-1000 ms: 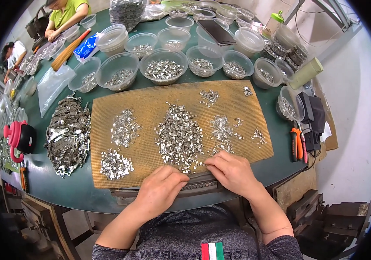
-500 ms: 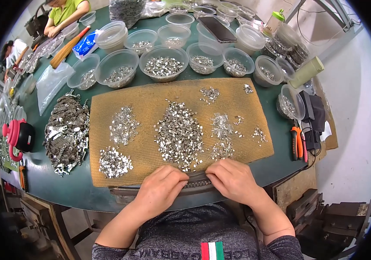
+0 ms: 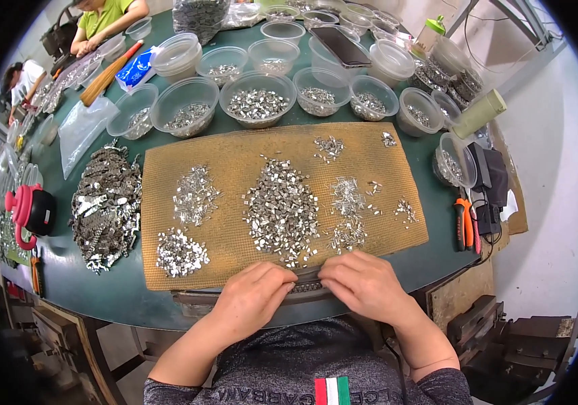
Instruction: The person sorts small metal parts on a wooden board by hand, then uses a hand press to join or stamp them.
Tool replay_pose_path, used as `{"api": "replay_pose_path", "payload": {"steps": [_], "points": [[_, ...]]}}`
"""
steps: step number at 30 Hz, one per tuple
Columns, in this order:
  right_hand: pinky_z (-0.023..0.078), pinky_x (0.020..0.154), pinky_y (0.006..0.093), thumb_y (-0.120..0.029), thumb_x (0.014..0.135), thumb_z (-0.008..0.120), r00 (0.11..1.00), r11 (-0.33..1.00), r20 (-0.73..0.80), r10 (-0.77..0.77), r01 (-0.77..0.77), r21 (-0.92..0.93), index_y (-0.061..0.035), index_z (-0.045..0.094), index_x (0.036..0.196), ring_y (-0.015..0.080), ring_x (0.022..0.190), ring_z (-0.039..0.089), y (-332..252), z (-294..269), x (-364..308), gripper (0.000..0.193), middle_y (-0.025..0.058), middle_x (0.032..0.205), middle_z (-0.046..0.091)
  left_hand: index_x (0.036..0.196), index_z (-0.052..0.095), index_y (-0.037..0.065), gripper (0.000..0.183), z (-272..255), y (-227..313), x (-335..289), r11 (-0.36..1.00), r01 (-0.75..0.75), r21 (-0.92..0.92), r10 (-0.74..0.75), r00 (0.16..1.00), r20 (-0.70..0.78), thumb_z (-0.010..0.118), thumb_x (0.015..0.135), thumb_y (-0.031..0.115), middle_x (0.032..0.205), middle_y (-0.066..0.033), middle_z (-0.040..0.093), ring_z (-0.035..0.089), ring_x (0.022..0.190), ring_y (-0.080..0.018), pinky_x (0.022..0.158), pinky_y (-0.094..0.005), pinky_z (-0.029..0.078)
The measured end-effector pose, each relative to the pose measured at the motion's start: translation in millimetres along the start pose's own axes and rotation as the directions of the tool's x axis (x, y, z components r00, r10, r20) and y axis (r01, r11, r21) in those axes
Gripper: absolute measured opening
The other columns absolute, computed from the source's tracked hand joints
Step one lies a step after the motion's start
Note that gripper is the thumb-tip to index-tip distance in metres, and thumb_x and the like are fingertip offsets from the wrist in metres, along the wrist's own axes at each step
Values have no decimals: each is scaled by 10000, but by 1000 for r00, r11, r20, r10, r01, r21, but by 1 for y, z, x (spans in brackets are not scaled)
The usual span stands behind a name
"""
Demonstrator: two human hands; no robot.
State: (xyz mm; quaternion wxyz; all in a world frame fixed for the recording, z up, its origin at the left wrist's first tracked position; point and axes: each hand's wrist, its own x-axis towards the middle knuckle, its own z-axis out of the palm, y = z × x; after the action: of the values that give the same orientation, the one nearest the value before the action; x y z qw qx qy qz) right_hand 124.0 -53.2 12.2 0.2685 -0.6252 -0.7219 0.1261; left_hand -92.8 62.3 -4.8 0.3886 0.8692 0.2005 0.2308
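At the near edge of the tan textured mat, my left hand and my right hand face each other with bent, closed fingers. Between their fingertips lies a dark, narrow strip with a row of small notches. Whatever each pinch holds is too small or too hidden to tell. Just beyond my fingers spreads a large heap of small silvery metal pieces. Bright flat pieces and slim ones lie to the left. More slim pieces are on the right.
Clear plastic bowls of metal pieces line the mat's far side, with a phone on one. A tangled metal pile and a pink-black pot-shaped object stand left. Orange-handled pliers lie right. Two people sit far left.
Both hands stay at the strip, with only a slight shift of the fingers. The whole view has moved a little; the heaps look the same.
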Motion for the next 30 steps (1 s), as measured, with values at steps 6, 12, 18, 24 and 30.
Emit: {"api": "replay_pose_path", "payload": {"steps": [6,12,18,24,30], "points": [[565,678,352,-110,862,763,988,982,-128,85,-105,-159,-99,712,998,238,817,702,10,22,12,146,22,939,685,979,688,53,105,5,5,8,1000,-15,-16,15,1000,11,752,895,53,897,-108,701,693,840,-310,729,-407,554],[548,639,360,-90,857,746,996,965,-82,32,-52,-255,-101,670,973,234,762,680,13,26,18,139,31,873,633,963,697,50,126,16,9,15,993,-81,82,74,994,86,760,854,56,890,-86,685,670,850,-295,748,-401,553],[539,629,370,-85,865,747,992,982,-118,42,-63,-176,-89,657,961,246,755,679,18,26,16,132,38,868,635,966,729,45,133,20,8,17,990,-106,96,96,990,102,762,838,56,947,-67,683,656,921,-280,784,-389,553],[544,647,376,-79,869,758,994,995,-104,23,-32,-90,-75,659,973,271,763,682,16,13,8,144,60,888,656,1041,725,49,164,11,1,21,996,-63,63,61,997,37,743,877,55,943,-92,676,670,872,-305,765,-405,559],[561,714,382,-65,851,768,995,999,-102,-14,11,-30,-61,674,989,280,836,696,9,9,-5,168,70,958,691,1097,671,54,203,12,-4,27,982,-53,183,38,996,81,677,895,73,911,-96,604,671,862,-297,732,-405,569]]}}
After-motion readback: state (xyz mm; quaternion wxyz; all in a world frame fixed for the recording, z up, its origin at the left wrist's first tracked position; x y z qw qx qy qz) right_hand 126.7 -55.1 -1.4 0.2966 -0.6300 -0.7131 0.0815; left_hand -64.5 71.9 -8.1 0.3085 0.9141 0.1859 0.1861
